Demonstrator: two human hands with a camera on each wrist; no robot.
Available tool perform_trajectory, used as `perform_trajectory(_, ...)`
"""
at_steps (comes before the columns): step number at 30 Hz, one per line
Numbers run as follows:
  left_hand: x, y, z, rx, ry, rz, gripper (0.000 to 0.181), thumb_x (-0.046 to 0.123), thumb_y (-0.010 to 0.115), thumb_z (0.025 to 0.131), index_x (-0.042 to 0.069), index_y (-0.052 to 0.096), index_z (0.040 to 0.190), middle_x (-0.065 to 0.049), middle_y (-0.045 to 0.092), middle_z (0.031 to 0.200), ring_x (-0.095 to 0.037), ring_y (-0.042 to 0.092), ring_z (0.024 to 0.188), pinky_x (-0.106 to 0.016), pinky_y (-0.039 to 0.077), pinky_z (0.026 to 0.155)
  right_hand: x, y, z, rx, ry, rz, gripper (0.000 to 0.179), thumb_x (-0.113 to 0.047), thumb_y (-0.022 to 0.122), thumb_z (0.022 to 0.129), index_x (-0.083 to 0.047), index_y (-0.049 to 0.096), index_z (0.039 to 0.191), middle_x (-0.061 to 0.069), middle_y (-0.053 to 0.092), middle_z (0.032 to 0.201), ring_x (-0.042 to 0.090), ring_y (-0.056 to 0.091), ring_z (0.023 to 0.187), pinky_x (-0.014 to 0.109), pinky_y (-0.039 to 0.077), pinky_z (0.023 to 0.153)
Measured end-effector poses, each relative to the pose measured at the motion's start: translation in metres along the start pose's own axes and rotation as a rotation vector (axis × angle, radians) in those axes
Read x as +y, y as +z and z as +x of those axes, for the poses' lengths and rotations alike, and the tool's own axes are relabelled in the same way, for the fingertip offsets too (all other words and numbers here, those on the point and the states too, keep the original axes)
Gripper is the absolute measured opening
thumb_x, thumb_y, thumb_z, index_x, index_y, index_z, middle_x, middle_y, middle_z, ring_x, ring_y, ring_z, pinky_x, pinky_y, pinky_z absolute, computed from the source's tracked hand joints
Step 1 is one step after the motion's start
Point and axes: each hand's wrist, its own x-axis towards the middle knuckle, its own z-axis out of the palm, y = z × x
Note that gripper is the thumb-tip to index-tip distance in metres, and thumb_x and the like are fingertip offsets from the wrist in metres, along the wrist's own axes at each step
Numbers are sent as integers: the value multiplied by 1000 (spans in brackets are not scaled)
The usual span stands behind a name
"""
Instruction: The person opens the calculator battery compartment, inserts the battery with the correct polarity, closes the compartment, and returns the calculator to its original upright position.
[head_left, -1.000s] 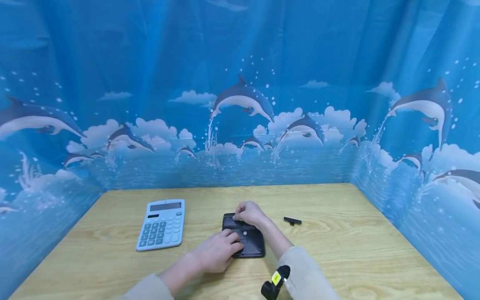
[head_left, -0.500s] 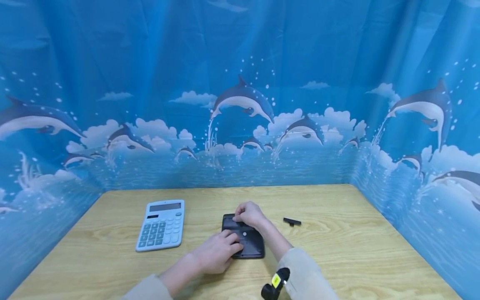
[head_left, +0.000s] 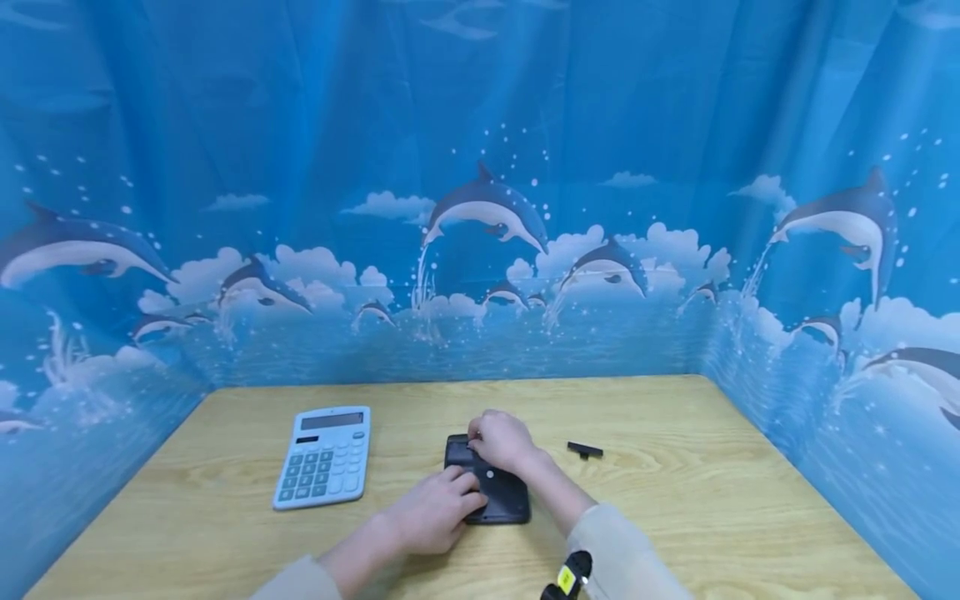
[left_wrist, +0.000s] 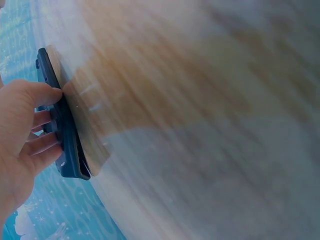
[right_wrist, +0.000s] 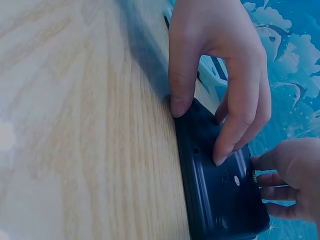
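Note:
A black calculator [head_left: 506,500] lies face down on the table, its back marked with a small pale oval sticker [head_left: 491,474]. My left hand [head_left: 435,510] holds its near left part. In the right wrist view the left thumb [right_wrist: 179,102] is at its edge and fingers [right_wrist: 235,120] press on the back. At the calculator's far end, my right hand [head_left: 504,442] has its fingers curled, thumb and fingertips right at the edge. Whether it pinches something small there I cannot tell. The left wrist view shows the left hand [left_wrist: 20,130] gripping the calculator from the side.
A light blue calculator [head_left: 322,458] lies face up on the left. To the right rests a small black T-shaped piece [head_left: 585,450], resembling a battery cover. A black camera with a yellow label [head_left: 567,575] sits on the right sleeve. A dolphin-print curtain [head_left: 480,333] surrounds the wooden table [head_left: 675,500].
The right hand has turned and shifted slightly at the calculator's far end, its fingers curling further in. The left hand keeps its place. The whole head view has shifted slightly downward.

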Motion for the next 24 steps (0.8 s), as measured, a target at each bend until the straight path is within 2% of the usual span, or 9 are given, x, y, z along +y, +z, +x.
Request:
perform_trajectory(7, 1, 0, -1, 25, 10, 25, 33, 15, 66, 80, 14, 64, 112, 1, 55, 105, -17, 51, 97, -29, 47, 84, 4, -2, -1, 1, -150, -93, 12, -14, 62, 87, -16, 71, 94, -3, 60, 85, 12, 59, 78, 25, 49, 65)
perform_trajectory(10, 1, -1, 0, 15, 0, 23, 34, 16, 66, 80, 14, 63, 113, 1, 55, 106, -17, 51, 98, -29, 47, 84, 9, -1, -1, -12, -194, -103, 15, -13, 60, 88, -17, 71, 97, -3, 60, 88, 12, 59, 81, 25, 49, 68)
perform_trajectory(16, 1, -1, 1, -7, -13, 25, 34, 17, 66, 80, 15, 63, 114, 1, 56, 107, -16, 51, 99, -30, 47, 86, 15, -3, -2, -43, -225, -106, 21, -9, 59, 86, -16, 71, 102, -2, 60, 93, 13, 58, 87, 26, 50, 75)
perform_trajectory(24, 0, 1, 1, -7, -9, 32, 34, 17, 66, 81, 15, 63, 115, 1, 55, 106, -17, 51, 98, -30, 47, 85, 16, -4, -4, -62, -247, -110, 21, -8, 60, 86, -15, 71, 103, -2, 60, 94, 13, 58, 88, 26, 50, 76)
